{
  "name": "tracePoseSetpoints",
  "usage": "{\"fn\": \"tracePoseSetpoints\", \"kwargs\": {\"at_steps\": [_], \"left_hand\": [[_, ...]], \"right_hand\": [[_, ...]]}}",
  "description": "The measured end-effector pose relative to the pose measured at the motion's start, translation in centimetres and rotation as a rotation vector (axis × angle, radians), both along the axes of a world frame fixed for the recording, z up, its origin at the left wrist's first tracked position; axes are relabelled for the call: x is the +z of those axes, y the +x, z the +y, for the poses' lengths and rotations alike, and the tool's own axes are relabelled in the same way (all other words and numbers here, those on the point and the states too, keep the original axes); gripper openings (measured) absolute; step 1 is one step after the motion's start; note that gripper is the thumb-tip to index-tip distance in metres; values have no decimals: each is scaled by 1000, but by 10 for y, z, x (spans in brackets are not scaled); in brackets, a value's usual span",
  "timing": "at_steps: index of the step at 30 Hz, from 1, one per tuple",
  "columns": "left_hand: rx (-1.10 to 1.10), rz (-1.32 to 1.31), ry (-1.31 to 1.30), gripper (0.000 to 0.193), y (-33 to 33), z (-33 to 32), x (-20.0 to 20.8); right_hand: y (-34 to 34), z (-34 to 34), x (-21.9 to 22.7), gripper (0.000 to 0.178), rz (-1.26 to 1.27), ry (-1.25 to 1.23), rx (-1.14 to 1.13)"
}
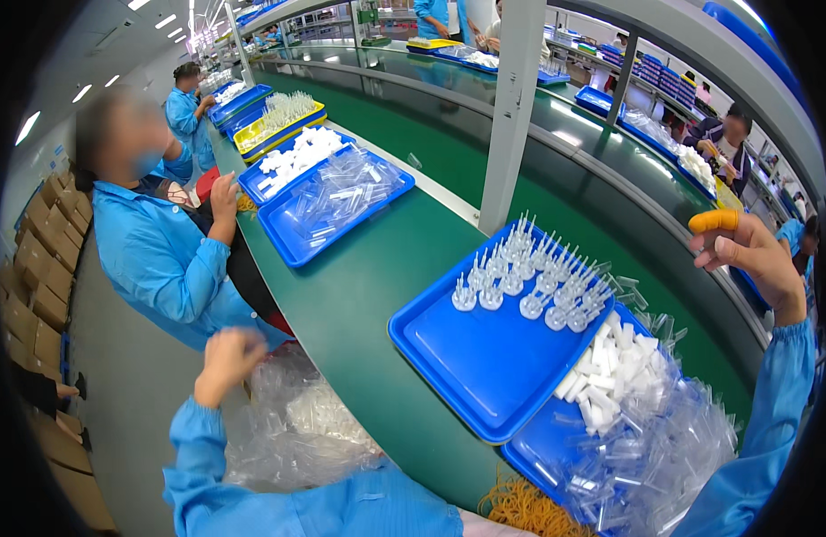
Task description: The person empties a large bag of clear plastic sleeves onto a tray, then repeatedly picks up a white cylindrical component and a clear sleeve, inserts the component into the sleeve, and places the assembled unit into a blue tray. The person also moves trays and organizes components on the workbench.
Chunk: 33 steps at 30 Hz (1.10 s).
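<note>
Blue jacket point(368, 508), six o'clock: the wearer's own, nearest my remote view. Left hand point(227, 362), eight o'clock: blurred, fingers curled; I could not tell whether it held anything. Right hand point(758, 263), three o'clock: raised, fingers loosely bent, nothing visible in it. Upper blue tray point(471, 367), four o'clock, on the tabletop point(346, 300): overlapped the lower blue tray point(545, 437). Clear stemmed parts point(534, 279), three o'clock: upright, crowded together; I judged that a knock could topple them. White pieces point(603, 380) and clear tubes point(654, 452), four o'clock: heaped; a dragging right sleeve point(771, 407) could have scattered them.
</note>
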<state>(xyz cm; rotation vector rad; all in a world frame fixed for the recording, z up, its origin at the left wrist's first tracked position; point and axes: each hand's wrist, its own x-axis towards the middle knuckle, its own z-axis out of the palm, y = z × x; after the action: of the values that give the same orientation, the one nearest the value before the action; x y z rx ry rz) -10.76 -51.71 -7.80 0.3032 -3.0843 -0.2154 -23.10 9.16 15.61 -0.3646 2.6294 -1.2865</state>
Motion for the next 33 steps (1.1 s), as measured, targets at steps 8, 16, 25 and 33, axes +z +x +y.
{"fn": "tracePoseSetpoints", "kwargs": {"at_steps": [8, 16, 25, 33], "left_hand": [[-227, 383, 705, 52, -426, 79, 44], [46, 74, -382, 41, -549, 137, -38], [-243, 406, -73, 36, -571, 129, -49], [-642, 224, 741, 73, -312, 164, 46]], "right_hand": [[-36, 45, -45, 54, -118, -37, -273], [-22, 108, -105, 58, -261, -61, -570], [-24, 104, -108, 58, -271, -50, -462], [-57, 146, -136, 54, -284, 337, -462]]}}
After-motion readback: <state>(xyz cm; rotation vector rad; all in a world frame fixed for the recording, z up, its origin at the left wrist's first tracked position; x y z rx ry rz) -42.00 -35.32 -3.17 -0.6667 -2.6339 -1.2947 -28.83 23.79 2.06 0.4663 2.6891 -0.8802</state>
